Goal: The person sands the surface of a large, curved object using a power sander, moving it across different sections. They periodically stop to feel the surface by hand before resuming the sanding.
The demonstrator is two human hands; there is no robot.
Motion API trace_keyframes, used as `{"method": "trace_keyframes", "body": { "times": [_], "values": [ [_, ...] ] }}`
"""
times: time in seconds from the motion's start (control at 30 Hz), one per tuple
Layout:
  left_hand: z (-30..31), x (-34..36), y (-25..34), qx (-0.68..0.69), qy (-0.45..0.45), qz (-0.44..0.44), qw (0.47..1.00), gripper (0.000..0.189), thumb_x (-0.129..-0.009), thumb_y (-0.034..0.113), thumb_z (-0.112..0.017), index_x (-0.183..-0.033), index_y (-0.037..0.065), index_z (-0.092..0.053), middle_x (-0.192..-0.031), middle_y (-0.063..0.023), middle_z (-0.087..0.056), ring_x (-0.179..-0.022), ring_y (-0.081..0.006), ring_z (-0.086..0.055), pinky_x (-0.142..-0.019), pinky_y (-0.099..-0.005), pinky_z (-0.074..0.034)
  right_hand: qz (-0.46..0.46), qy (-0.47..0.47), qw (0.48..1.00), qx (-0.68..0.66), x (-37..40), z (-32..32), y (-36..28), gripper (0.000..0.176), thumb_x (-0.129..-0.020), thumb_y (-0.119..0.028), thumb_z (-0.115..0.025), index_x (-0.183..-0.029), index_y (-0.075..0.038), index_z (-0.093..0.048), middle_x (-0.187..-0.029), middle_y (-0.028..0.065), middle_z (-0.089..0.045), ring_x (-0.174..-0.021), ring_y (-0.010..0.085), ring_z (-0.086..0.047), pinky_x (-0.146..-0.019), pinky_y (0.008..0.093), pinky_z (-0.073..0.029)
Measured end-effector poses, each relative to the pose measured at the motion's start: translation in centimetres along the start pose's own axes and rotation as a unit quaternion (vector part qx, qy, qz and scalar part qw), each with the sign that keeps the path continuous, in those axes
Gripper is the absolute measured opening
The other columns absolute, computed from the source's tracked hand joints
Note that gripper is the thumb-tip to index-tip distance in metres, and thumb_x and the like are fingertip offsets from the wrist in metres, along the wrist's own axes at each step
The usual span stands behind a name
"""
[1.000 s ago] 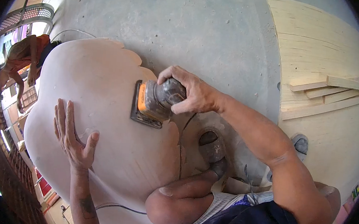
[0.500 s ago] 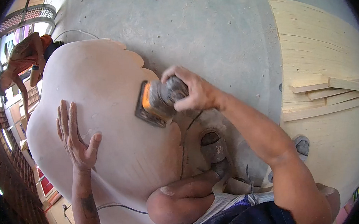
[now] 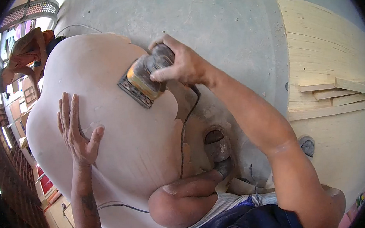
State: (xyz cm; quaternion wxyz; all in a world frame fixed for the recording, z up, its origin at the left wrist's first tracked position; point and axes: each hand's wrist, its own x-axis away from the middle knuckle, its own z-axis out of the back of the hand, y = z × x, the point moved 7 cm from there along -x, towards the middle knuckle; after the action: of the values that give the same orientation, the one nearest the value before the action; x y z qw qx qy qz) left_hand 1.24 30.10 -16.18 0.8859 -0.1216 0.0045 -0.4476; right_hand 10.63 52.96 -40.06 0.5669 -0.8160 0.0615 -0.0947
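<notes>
A large, smooth, pale rounded form (image 3: 83, 72) with a scalloped edge fills the space before me. My right hand (image 3: 180, 62) is wrapped round the dark body of an orange-and-black electric sander (image 3: 144, 79). The sander's flat rectangular pad lies tilted at the form's surface, near the scalloped edge. From the tool a black cord (image 3: 189, 114) runs down toward my folded leg. My left hand (image 3: 80, 134) rests flat on the form with fingers and thumb spread, holding nothing. Pale dust coats both hands.
A sheet of plywood (image 3: 325, 44) lies at the right with several wooden strips (image 3: 338, 94) on it. Grey dusty floor (image 3: 223, 27) stretches beyond the form. Another person (image 3: 26, 54) bends over at the far left. My bent knee (image 3: 166, 207) presses close to the form.
My right hand has moved the sander up and left across the form, and the tool has turned. My left hand stays spread in about the same place on the surface.
</notes>
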Motion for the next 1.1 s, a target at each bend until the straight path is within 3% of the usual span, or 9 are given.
{"method": "trace_keyframes", "body": {
  "times": [0.23,0.33,0.5,0.6,0.63,0.83,0.97,1.07,1.1],
  "values": [
    [-0.1,0.0,0.0,0.002,0.006,0.001,1.0,0.103,-0.09,0.082,-0.057,-0.161,0.008,-0.05,-0.171,-0.0207,-0.039,-0.161,-0.0421,-0.029,-0.13,-0.0612,-0.016,0.013,0.05,0.997,0.061,10.3,-1.9,2.4,0.063,-0.075,-0.019,-0.089,-0.129,-0.015,-0.056,-0.122,0.0083,-0.059,-0.118,0.0258,-0.06,-0.101,0.0417,-0.051],
    [-0.2,0.0,0.0,0.005,0.004,0.002,1.0,0.104,-0.09,0.083,-0.057,-0.161,0.008,-0.05,-0.171,-0.0212,-0.039,-0.161,-0.042,-0.029,-0.13,-0.061,-0.016,0.023,0.028,0.998,0.053,10.2,-2.4,2.2,0.062,-0.075,-0.018,-0.088,-0.129,-0.016,-0.057,-0.123,0.0071,-0.055,-0.12,0.0256,-0.058,-0.103,0.041,-0.049],
    [-0.2,0.0,-0.1,-0.004,-0.002,0.002,1.0,0.105,-0.09,0.084,-0.056,-0.161,0.007,-0.049,-0.171,-0.0218,-0.038,-0.161,-0.0421,-0.028,-0.129,-0.0609,-0.016,0.13,-0.008,0.99,0.06,8.5,-3.2,-3.4,0.06,-0.074,-0.014,-0.086,-0.127,-0.015,-0.058,-0.117,0.0088,-0.055,-0.112,0.028,-0.06,-0.101,0.0424,-0.05],
    [-0.1,0.1,-0.1,-0.009,-0.005,0.004,1.0,0.105,-0.09,0.084,-0.056,-0.161,0.007,-0.049,-0.171,-0.022,-0.038,-0.161,-0.0422,-0.027,-0.129,-0.0609,-0.015,0.132,0.01,0.989,0.062,10.4,-3.6,-1.7,0.06,-0.074,-0.012,-0.086,-0.127,-0.015,-0.059,-0.116,0.0084,-0.055,-0.111,0.0276,-0.059,-0.1,0.0424,-0.051],
    [-0.1,0.0,0.0,-0.009,-0.004,0.003,1.0,0.105,-0.09,0.084,-0.055,-0.162,0.008,-0.048,-0.171,-0.0221,-0.038,-0.161,-0.0423,-0.027,-0.129,-0.0609,-0.015,0.069,0.011,0.996,0.054,11.0,-3.4,-0.7,0.06,-0.074,-0.011,-0.086,-0.127,-0.015,-0.059,-0.116,0.0083,-0.055,-0.112,0.028,-0.06,-0.1,0.0429,-0.051],
    [-0.2,0.1,0.1,-0.005,-0.009,0.003,1.0,0.105,-0.09,0.085,-0.054,-0.162,0.009,-0.048,-0.172,-0.0223,-0.036,-0.162,-0.0426,-0.027,-0.129,-0.0607,-0.015,0.117,0.005,0.99,0.083,9.8,-3.8,-3.3,0.062,-0.076,-0.013,-0.085,-0.131,-0.021,-0.056,-0.118,0.0121,-0.052,-0.116,0.036,-0.064,-0.102,0.0474,-0.056],
    [0.1,0.0,0.2,-0.004,-0.014,0.005,1.0,0.104,-0.091,0.084,-0.053,-0.163,0.01,-0.047,-0.172,-0.0221,-0.035,-0.162,-0.0422,-0.026,-0.13,-0.0607,-0.014,0.141,-0.018,0.98,0.139,7.7,-4.5,-7.2,0.061,-0.074,-0.01,-0.085,-0.129,-0.019,-0.058,-0.12,0.0106,-0.056,-0.117,0.0333,-0.063,-0.1,0.0487,-0.055],
    [0.2,-0.1,0.6,-0.014,-0.018,0.001,1.0,0.103,-0.094,0.081,-0.053,-0.162,0.004,-0.046,-0.17,-0.0255,-0.036,-0.161,-0.0443,-0.028,-0.129,-0.0601,-0.017,0.105,-0.003,0.983,0.153,5.6,-3.2,-7.1,0.064,-0.074,-0.013,-0.086,-0.131,-0.019,-0.057,-0.122,0.0115,-0.056,-0.116,0.0326,-0.063,-0.099,0.0467,-0.056],
    [0.2,0.0,0.5,-0.016,-0.018,0.002,1.0,0.104,-0.094,0.081,-0.053,-0.162,0.004,-0.046,-0.17,-0.0255,-0.036,-0.161,-0.0442,-0.028,-0.129,-0.0603,-0.017,0.157,0.026,0.978,0.133,4.9,-2.6,-5.8,0.065,-0.076,-0.017,-0.088,-0.132,-0.019,-0.055,-0.119,0.0099,-0.059,-0.111,0.0273,-0.064,-0.097,0.0421,-0.055]
  ]
}}
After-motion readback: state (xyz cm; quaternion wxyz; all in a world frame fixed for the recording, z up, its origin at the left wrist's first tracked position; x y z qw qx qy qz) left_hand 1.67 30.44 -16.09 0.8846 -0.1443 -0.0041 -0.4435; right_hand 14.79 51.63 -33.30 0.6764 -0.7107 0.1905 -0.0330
